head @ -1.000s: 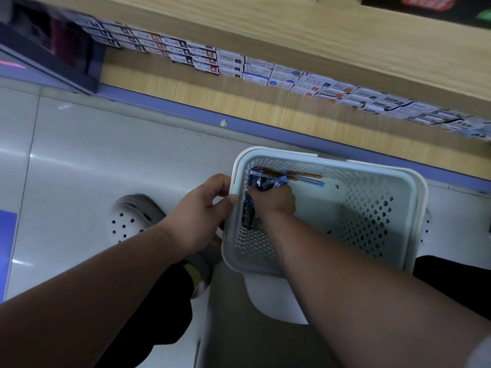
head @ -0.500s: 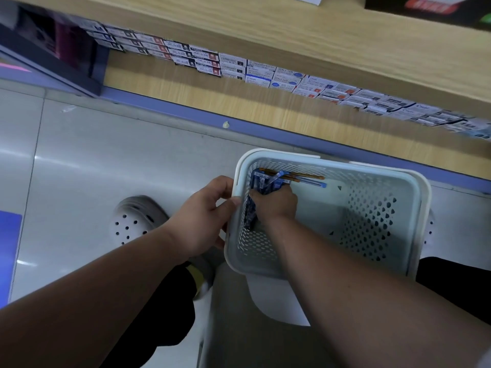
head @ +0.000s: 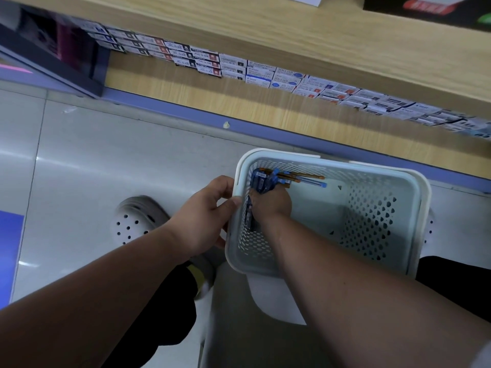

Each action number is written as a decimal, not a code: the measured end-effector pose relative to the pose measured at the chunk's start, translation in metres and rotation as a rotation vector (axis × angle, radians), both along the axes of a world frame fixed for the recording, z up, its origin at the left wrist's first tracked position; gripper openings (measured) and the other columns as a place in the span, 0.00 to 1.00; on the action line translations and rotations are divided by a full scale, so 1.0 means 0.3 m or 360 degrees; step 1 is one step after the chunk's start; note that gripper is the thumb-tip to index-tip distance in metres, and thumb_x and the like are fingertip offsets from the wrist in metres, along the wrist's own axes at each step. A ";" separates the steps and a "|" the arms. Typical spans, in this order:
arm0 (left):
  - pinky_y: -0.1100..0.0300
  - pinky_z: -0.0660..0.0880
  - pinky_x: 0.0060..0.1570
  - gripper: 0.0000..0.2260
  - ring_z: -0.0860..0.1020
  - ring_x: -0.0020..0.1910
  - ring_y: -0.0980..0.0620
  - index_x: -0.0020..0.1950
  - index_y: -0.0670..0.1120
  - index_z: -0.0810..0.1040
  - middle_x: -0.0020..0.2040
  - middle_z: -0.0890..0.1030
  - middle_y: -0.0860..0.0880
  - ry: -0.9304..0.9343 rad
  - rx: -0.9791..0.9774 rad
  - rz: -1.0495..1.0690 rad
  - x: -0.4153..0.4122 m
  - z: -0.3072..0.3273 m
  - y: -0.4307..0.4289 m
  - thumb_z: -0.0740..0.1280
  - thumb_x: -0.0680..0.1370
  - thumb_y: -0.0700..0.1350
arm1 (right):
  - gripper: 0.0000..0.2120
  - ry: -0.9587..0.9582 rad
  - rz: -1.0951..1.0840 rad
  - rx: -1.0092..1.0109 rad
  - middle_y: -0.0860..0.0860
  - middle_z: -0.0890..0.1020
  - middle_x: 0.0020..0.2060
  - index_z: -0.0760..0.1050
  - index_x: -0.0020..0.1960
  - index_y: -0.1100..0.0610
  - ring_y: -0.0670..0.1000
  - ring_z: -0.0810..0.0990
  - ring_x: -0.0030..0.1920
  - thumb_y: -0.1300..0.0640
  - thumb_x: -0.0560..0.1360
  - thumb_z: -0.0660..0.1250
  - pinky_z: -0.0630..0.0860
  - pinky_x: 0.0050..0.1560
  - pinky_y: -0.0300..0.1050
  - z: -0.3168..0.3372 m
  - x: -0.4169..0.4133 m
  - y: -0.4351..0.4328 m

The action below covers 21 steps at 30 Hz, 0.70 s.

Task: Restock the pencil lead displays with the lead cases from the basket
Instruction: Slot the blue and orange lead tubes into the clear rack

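Gripping a fanned bunch of blue lead cases (head: 261, 180) in the right hand (head: 271, 201), fingers curled round them, down in the far-left corner of the white basket (head: 419, 187). Not lifted clear yet; bunch close against the left wall. More dark blue below the wrist along that wall (head: 248, 215), probably further cases, too shadowed to be sure. Just beside the bunch, a few long thin orange and blue sticks (head: 305, 179) lying along the far wall.

Steadying the basket with the left hand (head: 204, 216): thumb over the left rim, fingers curled outside the wall.

Against a second ago: next to no movement. Same corner, same grip on the cases, same bracing on the rim, only a slight drift of the view. Reads as gathering and settling the hold, not carrying. For the task: pick-up stage, nothing from this handful on a display so far, lift and reach to the shelf to follow.

Beyond the basket, purple base strip (head: 186, 112), then wooden shelf (head: 292, 27) with rows of small white boxes (head: 265, 73) tucked under its upper board. Pale perforated clog (head: 135, 221) on the grey floor, left of the left hand.
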State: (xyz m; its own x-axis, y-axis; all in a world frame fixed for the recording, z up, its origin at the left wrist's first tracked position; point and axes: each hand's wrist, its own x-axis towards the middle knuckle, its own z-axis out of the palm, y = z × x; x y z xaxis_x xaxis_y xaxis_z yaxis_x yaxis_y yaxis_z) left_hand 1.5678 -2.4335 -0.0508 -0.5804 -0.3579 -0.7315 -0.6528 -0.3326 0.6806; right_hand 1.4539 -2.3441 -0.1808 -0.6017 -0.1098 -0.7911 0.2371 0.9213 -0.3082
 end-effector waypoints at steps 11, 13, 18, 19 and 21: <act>0.45 0.82 0.34 0.06 0.80 0.36 0.51 0.53 0.51 0.75 0.43 0.78 0.56 0.0002 -0.0019 -0.0002 -0.002 0.003 0.004 0.60 0.84 0.43 | 0.23 -0.0034 0.0098 0.0002 0.62 0.71 0.67 0.68 0.70 0.64 0.62 0.75 0.63 0.49 0.82 0.63 0.72 0.62 0.51 -0.004 0.037 -0.020; 0.48 0.82 0.33 0.06 0.80 0.36 0.51 0.53 0.51 0.75 0.42 0.78 0.57 0.0009 -0.0030 -0.0012 0.000 0.002 0.005 0.60 0.84 0.43 | 0.21 -0.0040 0.0133 -0.0042 0.61 0.76 0.64 0.71 0.67 0.64 0.62 0.77 0.62 0.49 0.83 0.62 0.74 0.59 0.49 -0.006 0.030 -0.013; 0.44 0.82 0.36 0.05 0.81 0.38 0.48 0.54 0.52 0.75 0.44 0.79 0.55 0.0032 -0.0061 -0.0039 0.008 -0.003 0.003 0.60 0.84 0.44 | 0.16 -0.0190 0.0103 -0.0170 0.59 0.82 0.57 0.77 0.61 0.61 0.61 0.80 0.57 0.50 0.82 0.64 0.75 0.56 0.47 -0.005 0.007 0.001; 0.44 0.82 0.36 0.05 0.81 0.38 0.48 0.55 0.52 0.75 0.44 0.79 0.55 0.0029 -0.0066 -0.0042 0.009 -0.004 0.002 0.60 0.84 0.44 | 0.15 -0.0223 0.0076 -0.0194 0.59 0.83 0.56 0.78 0.61 0.60 0.61 0.81 0.57 0.50 0.82 0.64 0.75 0.56 0.48 -0.001 0.006 0.004; 0.45 0.83 0.35 0.05 0.81 0.38 0.49 0.55 0.52 0.75 0.43 0.79 0.56 0.0013 -0.0056 -0.0032 0.007 -0.005 0.002 0.60 0.84 0.45 | 0.15 -0.0281 0.0036 -0.0237 0.57 0.83 0.56 0.78 0.62 0.58 0.59 0.81 0.55 0.49 0.82 0.63 0.75 0.55 0.48 0.004 0.008 0.013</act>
State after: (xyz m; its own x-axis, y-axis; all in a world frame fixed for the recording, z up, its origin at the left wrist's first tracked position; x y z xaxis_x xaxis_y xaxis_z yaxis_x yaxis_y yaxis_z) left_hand 1.5700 -2.4330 -0.0522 -0.5938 -0.3713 -0.7138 -0.6535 -0.2951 0.6971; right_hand 1.4563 -2.3403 -0.1796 -0.4514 -0.2450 -0.8580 0.2793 0.8744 -0.3967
